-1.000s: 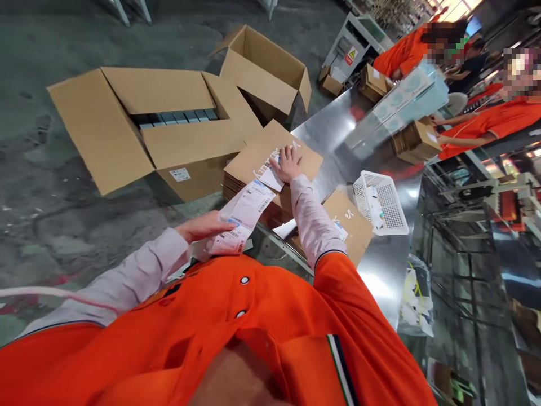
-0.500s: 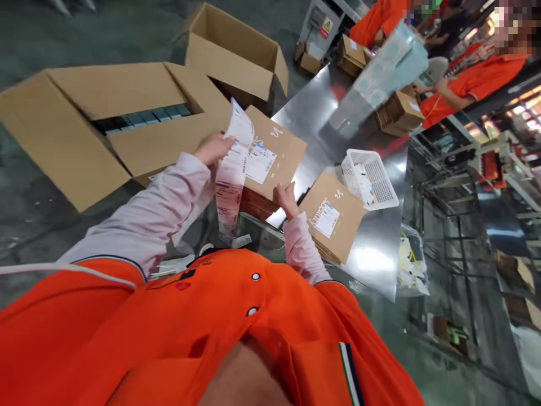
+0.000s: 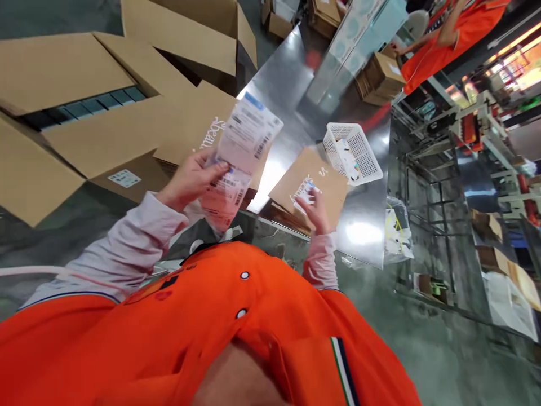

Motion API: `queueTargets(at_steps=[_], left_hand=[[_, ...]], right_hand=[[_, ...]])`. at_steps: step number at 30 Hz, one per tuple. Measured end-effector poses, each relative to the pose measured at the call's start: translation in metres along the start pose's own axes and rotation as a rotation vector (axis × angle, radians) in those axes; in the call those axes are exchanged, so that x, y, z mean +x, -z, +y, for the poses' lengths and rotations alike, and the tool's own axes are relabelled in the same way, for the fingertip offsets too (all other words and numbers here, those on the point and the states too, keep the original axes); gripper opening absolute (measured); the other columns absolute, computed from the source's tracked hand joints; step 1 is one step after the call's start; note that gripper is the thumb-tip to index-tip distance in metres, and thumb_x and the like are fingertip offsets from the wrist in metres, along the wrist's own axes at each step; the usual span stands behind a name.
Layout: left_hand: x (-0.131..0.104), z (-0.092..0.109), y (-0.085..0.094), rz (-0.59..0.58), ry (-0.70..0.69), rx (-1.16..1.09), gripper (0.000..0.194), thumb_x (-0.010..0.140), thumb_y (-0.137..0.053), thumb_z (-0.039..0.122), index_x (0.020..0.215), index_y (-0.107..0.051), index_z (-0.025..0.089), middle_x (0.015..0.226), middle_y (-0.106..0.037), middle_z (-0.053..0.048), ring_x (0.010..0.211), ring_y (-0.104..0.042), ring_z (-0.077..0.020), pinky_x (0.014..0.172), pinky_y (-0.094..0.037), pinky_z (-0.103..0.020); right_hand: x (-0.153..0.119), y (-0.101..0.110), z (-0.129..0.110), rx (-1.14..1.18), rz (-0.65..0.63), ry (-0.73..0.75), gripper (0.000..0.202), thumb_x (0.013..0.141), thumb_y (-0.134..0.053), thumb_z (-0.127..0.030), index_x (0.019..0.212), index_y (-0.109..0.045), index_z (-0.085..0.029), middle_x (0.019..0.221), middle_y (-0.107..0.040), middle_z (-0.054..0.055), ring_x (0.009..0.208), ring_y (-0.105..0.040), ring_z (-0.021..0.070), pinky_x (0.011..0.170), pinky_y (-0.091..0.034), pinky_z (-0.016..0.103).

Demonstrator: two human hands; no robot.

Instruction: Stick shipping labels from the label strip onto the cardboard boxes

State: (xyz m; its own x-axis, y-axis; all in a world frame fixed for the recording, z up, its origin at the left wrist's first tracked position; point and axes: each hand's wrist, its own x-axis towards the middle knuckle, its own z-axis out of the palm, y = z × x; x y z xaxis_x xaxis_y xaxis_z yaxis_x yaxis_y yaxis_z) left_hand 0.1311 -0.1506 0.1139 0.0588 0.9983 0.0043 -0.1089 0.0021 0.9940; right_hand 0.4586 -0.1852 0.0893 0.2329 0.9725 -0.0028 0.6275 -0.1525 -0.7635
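A strip of printed shipping labels point(image 3: 249, 132) is pinched in my left hand point(image 3: 192, 177). The strip hangs in front of a stack of flat brown cartons point(image 3: 207, 121) and hides much of its top. My right hand point(image 3: 316, 213), fingers spread, is over a second carton stack point(image 3: 327, 194) at the table's front edge. It partly covers a white label on the top carton. Whether the fingertips touch the cardboard I cannot tell.
A white plastic basket point(image 3: 366, 149) with paper scraps stands on the metal table point(image 3: 366, 234). Large open cardboard boxes point(image 3: 114, 127) are at the left, one holding dark packs. A clear bag point(image 3: 397, 228) hangs at the table's right end. A co-worker's orange sleeve point(image 3: 456, 51) shows beyond.
My right hand has gone from the left carton stack to the right one and spread its fingers. My left hand has come closer to me with the strip. The camera view has shifted.
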Motion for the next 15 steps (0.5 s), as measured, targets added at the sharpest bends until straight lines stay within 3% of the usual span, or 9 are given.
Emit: queueTargets(at_steps=[2,4,6,8,10,15], left_hand=[[-0.009,-0.011,-0.004,-0.099,0.057,0.09,0.051,0.064,-0.085,0.052,0.092,-0.074,0.012,0.09,-0.074,-0.008,0.084,-0.067,-0.0227,0.078,-0.056,-0.03],[-0.016,-0.017,-0.006,-0.18,0.103,0.147,0.051,0.062,-0.085,0.054,0.09,-0.076,0.012,0.089,-0.074,-0.009,0.087,-0.068,-0.026,0.078,-0.057,-0.032],[-0.019,-0.018,-0.005,-0.186,0.093,0.123,0.057,0.059,-0.087,0.054,0.095,-0.076,0.012,0.095,-0.075,-0.01,0.093,-0.069,-0.0277,0.082,-0.057,-0.033],[-0.021,-0.016,-0.003,-0.111,0.059,0.075,0.061,0.057,-0.089,0.055,0.097,-0.076,0.012,0.097,-0.074,-0.011,0.093,-0.069,-0.0267,0.083,-0.056,-0.033],[-0.024,-0.015,-0.001,-0.022,0.051,0.056,0.058,0.058,-0.088,0.058,0.091,-0.075,0.011,0.09,-0.074,-0.01,0.085,-0.067,-0.0236,0.077,-0.055,-0.031],[-0.028,-0.027,-0.006,0.179,0.047,0.072,0.052,0.061,-0.083,0.06,0.067,-0.065,0.012,0.064,-0.061,-0.003,0.061,-0.052,-0.013,0.057,-0.041,-0.023]], right_hand=[[-0.004,-0.05,-0.029,0.226,-0.251,0.11,0.059,0.068,-0.086,-0.034,0.121,-0.067,-0.018,0.122,-0.071,0.013,0.104,-0.071,0.0246,0.09,-0.061,0.036],[-0.013,-0.094,-0.055,0.475,-0.306,0.208,0.044,0.079,-0.076,-0.045,0.115,-0.07,-0.019,0.117,-0.074,0.009,0.107,-0.071,0.0226,0.097,-0.059,0.036],[-0.023,-0.119,-0.071,0.59,-0.315,0.253,0.041,0.086,-0.066,-0.054,0.105,-0.073,-0.018,0.109,-0.076,0.009,0.106,-0.072,0.0231,0.1,-0.058,0.038],[-0.028,-0.125,-0.079,0.565,-0.4,0.254,0.044,0.082,-0.071,-0.058,0.1,-0.074,-0.018,0.104,-0.077,0.01,0.099,-0.073,0.024,0.094,-0.06,0.038],[-0.024,-0.117,-0.084,0.496,-0.47,0.254,0.048,0.076,-0.078,-0.057,0.103,-0.075,-0.017,0.103,-0.078,0.009,0.094,-0.074,0.0235,0.088,-0.061,0.037],[0.003,-0.098,-0.11,0.259,-0.353,0.407,0.03,0.081,-0.076,-0.046,0.096,-0.079,-0.02,0.092,-0.079,0.005,0.082,-0.072,0.02,0.078,-0.059,0.031]])
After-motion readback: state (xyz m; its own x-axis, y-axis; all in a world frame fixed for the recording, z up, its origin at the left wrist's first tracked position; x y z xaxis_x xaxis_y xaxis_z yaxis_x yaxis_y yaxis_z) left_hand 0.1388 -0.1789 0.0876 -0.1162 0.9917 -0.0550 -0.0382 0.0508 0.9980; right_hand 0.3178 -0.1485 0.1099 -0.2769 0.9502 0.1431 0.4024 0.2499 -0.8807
